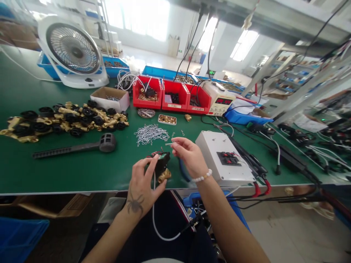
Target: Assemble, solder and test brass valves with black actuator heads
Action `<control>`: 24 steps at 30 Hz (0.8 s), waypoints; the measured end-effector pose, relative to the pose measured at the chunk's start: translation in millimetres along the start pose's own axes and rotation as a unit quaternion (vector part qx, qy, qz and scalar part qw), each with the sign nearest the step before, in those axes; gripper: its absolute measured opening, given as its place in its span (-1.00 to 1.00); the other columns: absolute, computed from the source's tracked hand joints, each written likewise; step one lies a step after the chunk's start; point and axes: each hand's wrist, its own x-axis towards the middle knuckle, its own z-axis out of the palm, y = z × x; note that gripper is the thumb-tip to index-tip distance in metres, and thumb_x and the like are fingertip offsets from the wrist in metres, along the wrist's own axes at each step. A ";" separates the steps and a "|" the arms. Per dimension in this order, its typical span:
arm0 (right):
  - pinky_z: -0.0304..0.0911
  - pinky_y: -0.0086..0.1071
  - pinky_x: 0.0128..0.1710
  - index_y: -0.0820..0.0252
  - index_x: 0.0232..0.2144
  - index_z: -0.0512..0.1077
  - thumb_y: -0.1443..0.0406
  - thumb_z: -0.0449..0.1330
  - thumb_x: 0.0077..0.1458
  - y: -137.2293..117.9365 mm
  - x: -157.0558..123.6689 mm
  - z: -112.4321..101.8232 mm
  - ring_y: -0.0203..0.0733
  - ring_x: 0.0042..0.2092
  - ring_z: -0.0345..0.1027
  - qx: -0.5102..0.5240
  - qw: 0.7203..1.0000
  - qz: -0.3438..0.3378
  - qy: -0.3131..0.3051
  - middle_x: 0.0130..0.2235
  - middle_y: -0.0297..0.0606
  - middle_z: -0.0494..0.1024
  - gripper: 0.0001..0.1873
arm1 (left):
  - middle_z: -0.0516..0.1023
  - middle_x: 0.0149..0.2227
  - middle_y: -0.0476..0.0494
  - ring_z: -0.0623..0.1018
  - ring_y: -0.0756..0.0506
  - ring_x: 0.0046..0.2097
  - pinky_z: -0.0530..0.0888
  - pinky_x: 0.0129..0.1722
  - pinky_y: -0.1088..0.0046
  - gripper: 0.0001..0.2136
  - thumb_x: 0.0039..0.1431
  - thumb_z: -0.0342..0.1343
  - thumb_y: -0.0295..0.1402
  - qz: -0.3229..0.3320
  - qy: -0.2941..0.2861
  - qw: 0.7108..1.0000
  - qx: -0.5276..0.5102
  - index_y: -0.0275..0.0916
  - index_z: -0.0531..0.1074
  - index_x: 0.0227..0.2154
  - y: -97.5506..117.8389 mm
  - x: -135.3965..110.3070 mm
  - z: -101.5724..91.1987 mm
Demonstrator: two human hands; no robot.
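My left hand (144,182) is closed round a black valve actuator (163,162) near the table's front edge. Red wires and a bit of green circuit board show at its top, and a brass valve body (164,175) sits at its lower end. A white cable hangs from it towards my lap. Just above and to the right, my right hand (188,153) pinches a thin metal pin (168,144) between thumb and forefinger, apart from the actuator. Beyond my hands lies a pile of wire R-clips (152,134), with a stray clip (182,133) to its right.
Brass valves with black caps (71,118) are heaped at left, behind a black mallet (74,148). Red bins (175,106), a small tray of brass parts (167,119) and a power supply (219,100) stand behind. At right is a grey switch box (223,157).
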 end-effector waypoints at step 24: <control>0.23 -0.52 -0.45 0.16 -0.26 0.46 0.21 0.24 0.17 -0.7 -77.5 9.7 -0.42 -0.49 0.29 0.099 0.995 -0.012 -0.004 -0.48 -0.42 0.48 -0.85 | 0.61 -0.15 -0.07 0.58 -0.01 -0.14 0.48 -0.10 0.51 -0.77 0.35 0.00 -0.33 -0.116 -0.114 0.948 -0.273 -0.25 0.44 -0.03 37.1 38.1 -32.0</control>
